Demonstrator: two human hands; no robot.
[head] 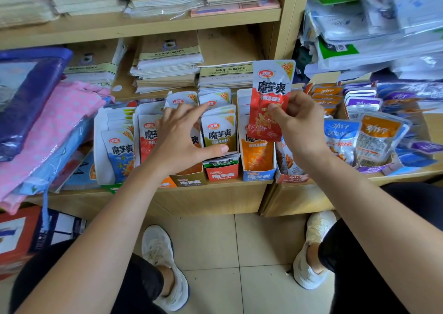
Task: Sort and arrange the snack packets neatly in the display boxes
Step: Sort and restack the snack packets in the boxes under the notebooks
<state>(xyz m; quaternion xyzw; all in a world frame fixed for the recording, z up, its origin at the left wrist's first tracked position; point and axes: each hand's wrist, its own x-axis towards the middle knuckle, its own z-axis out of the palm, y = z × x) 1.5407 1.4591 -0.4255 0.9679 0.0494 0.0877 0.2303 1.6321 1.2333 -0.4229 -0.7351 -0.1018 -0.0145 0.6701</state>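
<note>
Packet [271, 103] upright, pinched in right grip [297, 122]; left grip [184, 136] splayed apart over boxes [221, 172].

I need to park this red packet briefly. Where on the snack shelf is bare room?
Bare shelf shows behind the leftmost box, between pink cloth and paper stacks, and at the far right beyond the orange packet. The middle boxes are packed, under the left hand. The right hand holds the red packet.

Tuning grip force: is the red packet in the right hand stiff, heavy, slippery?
Probably stiffish: the red packet stands upright, pinched low by the right hand. Likely light: a pinch carries it. Glossy film may slip.
</note>
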